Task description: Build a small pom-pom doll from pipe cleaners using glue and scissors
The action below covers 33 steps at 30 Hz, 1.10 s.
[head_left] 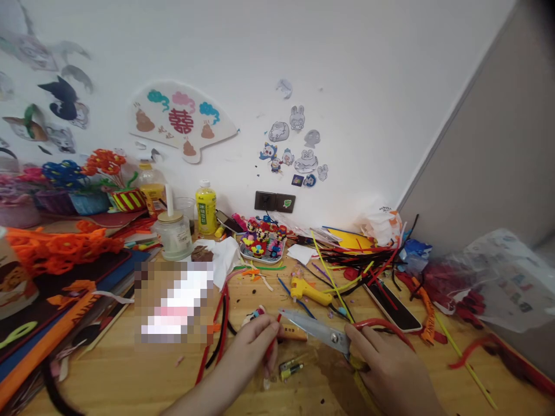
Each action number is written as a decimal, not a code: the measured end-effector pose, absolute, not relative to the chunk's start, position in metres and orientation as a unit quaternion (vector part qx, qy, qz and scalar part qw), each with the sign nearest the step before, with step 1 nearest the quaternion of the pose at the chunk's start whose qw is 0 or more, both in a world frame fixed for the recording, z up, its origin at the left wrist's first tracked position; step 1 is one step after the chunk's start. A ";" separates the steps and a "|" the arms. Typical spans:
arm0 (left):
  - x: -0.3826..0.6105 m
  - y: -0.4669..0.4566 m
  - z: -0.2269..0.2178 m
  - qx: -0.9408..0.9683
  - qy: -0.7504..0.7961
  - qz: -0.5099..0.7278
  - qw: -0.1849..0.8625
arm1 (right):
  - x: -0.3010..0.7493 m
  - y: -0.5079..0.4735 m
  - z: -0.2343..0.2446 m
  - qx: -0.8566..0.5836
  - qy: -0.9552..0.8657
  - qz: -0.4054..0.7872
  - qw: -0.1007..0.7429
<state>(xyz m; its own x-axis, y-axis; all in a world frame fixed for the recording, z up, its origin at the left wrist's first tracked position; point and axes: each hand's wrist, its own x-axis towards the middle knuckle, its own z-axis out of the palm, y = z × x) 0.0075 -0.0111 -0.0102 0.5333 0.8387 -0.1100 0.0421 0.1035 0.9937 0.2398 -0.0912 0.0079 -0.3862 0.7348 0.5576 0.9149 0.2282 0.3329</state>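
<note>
White wall (368, 86) up top, wooden table (151, 375) across the lower frame, and there's the right hand (384, 361), lower right, fingers curled round the scissors (336, 337); left hand (255, 344), bottom centre, thumb and fingers pinching a red strip (280, 316)! Scissors slant from lower right up towards centre, tip aimed leftward, yellow glue gun (310, 290) crowding just above the blades; and the little red strip, centre frame, runs steeply, upper end right beside that tip, left hand nearer

Cam's on my head, facing forward, kinda down: left hand (259, 338) and right hand (381, 353) close, desk (143, 378) midway, wall (368, 86) behind.
</note>
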 end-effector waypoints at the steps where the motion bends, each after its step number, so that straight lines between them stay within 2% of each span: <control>1: 0.008 -0.011 -0.010 0.579 0.361 0.312 0.661 | 0.239 -0.092 0.008 -0.534 -0.772 -0.312 0.149; 8: 0.005 -0.006 -0.008 0.561 0.327 0.380 0.658 | 0.232 -0.094 0.009 -0.577 -0.766 -0.210 0.189; 17: 0.005 -0.011 -0.005 0.451 0.246 0.371 0.773 | 0.234 -0.095 0.005 -0.588 -0.770 -0.162 0.190; 33: 0.005 -0.008 -0.003 0.522 0.317 0.361 0.705 | 0.233 -0.096 0.005 -0.582 -0.779 -0.152 0.178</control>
